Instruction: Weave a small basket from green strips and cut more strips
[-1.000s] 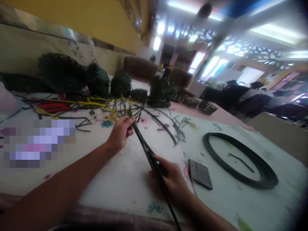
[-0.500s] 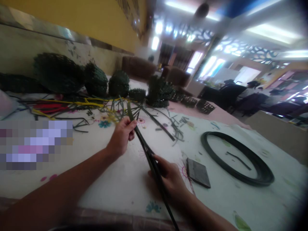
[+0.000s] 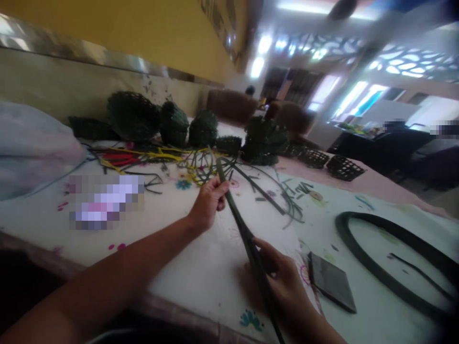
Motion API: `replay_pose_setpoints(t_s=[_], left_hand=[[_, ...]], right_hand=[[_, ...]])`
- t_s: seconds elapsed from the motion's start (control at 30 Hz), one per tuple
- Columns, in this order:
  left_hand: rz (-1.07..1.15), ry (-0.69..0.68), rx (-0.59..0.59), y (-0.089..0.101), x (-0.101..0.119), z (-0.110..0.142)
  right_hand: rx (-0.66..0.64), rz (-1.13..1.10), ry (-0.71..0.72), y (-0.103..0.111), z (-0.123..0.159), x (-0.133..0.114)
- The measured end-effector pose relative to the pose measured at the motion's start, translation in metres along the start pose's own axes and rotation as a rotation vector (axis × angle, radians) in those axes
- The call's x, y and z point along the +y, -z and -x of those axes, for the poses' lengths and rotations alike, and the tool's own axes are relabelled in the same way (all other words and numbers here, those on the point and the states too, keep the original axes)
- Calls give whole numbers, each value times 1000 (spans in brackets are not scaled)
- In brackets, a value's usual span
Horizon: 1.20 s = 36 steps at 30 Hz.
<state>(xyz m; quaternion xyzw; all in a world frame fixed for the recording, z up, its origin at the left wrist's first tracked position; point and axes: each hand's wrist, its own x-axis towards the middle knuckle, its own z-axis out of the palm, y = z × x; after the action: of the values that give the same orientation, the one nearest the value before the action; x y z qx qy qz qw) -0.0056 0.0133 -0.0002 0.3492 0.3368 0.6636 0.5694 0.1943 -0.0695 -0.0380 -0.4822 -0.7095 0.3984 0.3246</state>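
Note:
A bundle of long dark green strips point(image 3: 237, 215) runs from mid-table down toward me, held by both hands. My left hand point(image 3: 210, 200) is closed around its upper part, thumb on top, with a short end sticking out beyond. Lower down, my right hand point(image 3: 278, 272) grips the same strips, fingers partly hidden behind them. The lower end trails off the bottom of the view. Right of my right hand lies a flat grey block point(image 3: 333, 282). Beyond the left hand, loose green strips point(image 3: 258, 188) are scattered on the flowered tablecloth point(image 3: 172, 267).
A coil of dark strip point(image 3: 369, 274) lies at the right. Woven dark green baskets point(image 3: 132, 117) line the back, with smaller ones point(image 3: 346, 167) at right. Red strips point(image 3: 120, 157) and yellow strips point(image 3: 168, 154) lie back left, near a pale plastic bag point(image 3: 32, 148).
The view has swung left, so everything sits farther right and more of the bag shows. Both hands keep their hold; the strips between them lie closer together.

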Motion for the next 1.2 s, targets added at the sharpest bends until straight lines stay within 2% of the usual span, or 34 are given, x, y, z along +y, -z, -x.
replay_pose_setpoints(t_s=[0.17,0.33,0.6,1.0,1.2], left_hand=[[-2,14,-26,-5,-1,8],[-18,4,-41,-3,-1,7],[12,19,17,4,9,-6],[-9,-19,-10,-11,5,14],[14,-13,21,-5,3,7]], right_hand=[[9,-13,58,1,0,-2],[-29,3,21,3,1,-8],[-46,-31,31,2,-2,-2],[-18,-145,59,-1,-1,0],[-34,-85,77,3,-2,-8]])
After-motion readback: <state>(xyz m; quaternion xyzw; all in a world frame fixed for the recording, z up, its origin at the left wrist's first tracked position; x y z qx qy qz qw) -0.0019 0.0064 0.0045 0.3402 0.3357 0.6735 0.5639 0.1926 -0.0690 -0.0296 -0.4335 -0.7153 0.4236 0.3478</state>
